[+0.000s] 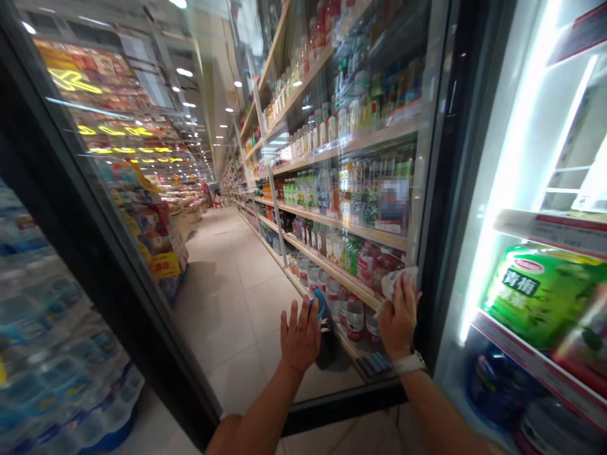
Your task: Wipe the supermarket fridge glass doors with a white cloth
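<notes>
A glass door [227,328] in a black frame stands in front of me. My right hand [399,316], with a light band at the wrist, presses a crumpled white cloth [403,276] against the glass near the frame's right side. Some of the cloth is hidden under the fingers. My left hand [300,336] is flat on the lower glass or very close to it, its fingers spread and a ring on one of them. By its fingertips shows a blue curved thing [319,304], with a dark shape below it that I cannot make out.
Shelves of bottled drinks [351,249] show in the glass, beside a tiled aisle [222,272]. At right is a lit cooler with a green package [540,291] on its shelf. Wrapped water bottles [61,341] are stacked at left. The black door frame [351,404] runs below my hands.
</notes>
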`<state>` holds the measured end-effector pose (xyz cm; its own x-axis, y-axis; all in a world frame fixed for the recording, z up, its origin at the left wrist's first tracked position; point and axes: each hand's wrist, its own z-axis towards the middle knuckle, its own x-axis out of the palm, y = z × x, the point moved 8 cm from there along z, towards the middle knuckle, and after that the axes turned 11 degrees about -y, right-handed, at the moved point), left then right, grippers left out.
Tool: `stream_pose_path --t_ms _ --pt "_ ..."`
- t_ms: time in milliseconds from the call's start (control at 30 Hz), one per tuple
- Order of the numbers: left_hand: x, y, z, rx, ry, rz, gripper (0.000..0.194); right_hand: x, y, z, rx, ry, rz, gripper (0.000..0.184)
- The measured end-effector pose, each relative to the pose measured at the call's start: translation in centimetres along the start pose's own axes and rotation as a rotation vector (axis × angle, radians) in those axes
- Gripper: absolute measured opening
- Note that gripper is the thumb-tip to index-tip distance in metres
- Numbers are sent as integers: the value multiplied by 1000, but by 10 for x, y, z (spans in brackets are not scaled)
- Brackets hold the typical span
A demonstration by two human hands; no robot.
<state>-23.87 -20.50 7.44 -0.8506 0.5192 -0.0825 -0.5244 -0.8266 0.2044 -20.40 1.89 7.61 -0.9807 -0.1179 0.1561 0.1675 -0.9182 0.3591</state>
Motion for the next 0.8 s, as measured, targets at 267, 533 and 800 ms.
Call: stream_pose_path --t_ms 267,533,800 --pt "1 -1 -1 -1 6 14 62 12 46 -64 -107 191 89 58" --pt "1 1 -2 9 17 -18 58 11 84 -104 -487 351 144 45" --pt "1 -1 -1 15 13 28 59 4 30 -15 -160 133 40 54"
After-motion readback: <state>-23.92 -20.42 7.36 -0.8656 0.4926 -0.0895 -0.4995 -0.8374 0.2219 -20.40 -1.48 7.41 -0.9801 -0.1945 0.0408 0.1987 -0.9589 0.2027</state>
